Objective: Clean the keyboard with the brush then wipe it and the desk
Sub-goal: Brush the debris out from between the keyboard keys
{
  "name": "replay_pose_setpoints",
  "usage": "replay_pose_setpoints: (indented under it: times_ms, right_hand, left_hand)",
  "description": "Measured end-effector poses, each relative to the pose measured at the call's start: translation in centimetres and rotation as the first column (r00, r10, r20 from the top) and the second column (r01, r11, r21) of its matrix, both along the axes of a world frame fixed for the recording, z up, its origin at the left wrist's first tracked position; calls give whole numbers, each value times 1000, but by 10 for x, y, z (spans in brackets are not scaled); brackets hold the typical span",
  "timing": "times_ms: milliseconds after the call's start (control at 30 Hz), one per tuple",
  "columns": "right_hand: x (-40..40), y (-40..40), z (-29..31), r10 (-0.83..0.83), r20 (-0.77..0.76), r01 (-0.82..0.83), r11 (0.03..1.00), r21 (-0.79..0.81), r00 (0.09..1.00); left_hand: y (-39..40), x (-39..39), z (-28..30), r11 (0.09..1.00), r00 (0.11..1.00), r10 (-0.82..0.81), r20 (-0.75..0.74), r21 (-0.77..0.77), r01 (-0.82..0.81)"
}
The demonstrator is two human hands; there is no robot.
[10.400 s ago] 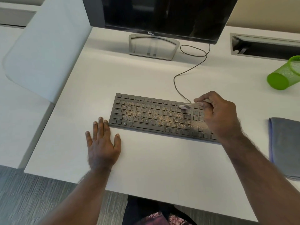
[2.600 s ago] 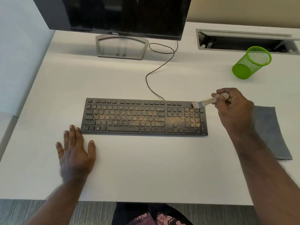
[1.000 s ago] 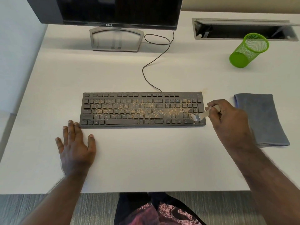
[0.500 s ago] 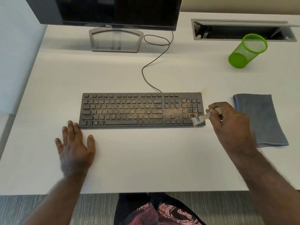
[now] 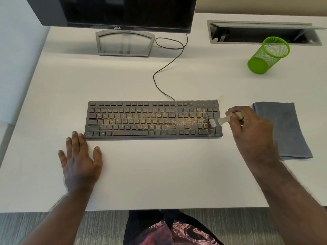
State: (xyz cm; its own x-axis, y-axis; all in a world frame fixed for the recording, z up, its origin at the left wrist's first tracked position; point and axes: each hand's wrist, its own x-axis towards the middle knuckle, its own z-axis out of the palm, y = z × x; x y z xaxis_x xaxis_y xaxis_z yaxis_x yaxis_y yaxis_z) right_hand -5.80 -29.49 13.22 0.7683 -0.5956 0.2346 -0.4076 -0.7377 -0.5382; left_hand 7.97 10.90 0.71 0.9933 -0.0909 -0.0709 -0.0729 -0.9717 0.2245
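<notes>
A black keyboard (image 5: 141, 119) lies across the middle of the white desk (image 5: 159, 174), speckled with orange-brown crumbs over most keys. My right hand (image 5: 251, 131) pinches the pale handle of a small brush (image 5: 221, 121) just right of the keyboard. Its white bristles rest on the number pad near the right end. My left hand (image 5: 79, 160) lies flat on the desk, fingers spread, fingertips touching the keyboard's front left corner. A folded grey cloth (image 5: 286, 128) lies to the right, partly behind my right hand.
A Dell monitor (image 5: 123, 13) on a silver stand (image 5: 123, 43) sits at the back, with the keyboard cable (image 5: 168, 68) looping toward it. A green mesh cup (image 5: 267, 55) stands at the back right before an open cable tray (image 5: 261, 32). A white partition lines the left side.
The brush head has moved from the keyboard's front right corner up and slightly left onto the number pad. My left hand has crept a little forward to touch the keyboard's corner.
</notes>
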Motion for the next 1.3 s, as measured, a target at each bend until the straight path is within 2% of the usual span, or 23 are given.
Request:
replay_pose_setpoints:
  times_ms: [200,400,600,800,1000,1200,1300]
  right_hand:
    - [-3,-6,-7,17,-71,-17,1000,3,997]
    - [5,-10,-1,11,9,-11,1000,28,1000]
    - [0,-10,-4,69,-101,-65,997,49,993]
    - [1,-11,0,75,-24,-75,997,25,997]
    - [-6,-14,-4,104,-108,-99,994,53,989]
    - [-3,-13,0,107,-35,-106,994,20,994]
    - [-3,-11,-1,100,-77,-99,995,17,992]
  left_hand:
    - [-1,0,1,1000,1000,0,-4,-3,0]
    - [0,0,1,1000,1000,-5,-5,1,5]
    - [1,0,1,1000,1000,-8,-4,2,8]
    - [0,0,1,1000,1000,-4,-7,6,4]
    - [-1,0,2,1000,1000,-2,-4,-2,2]
    - [-1,0,2,1000,1000,0,-3,-1,0]
    - [0,0,1,1000,1000,-4,-2,2,4]
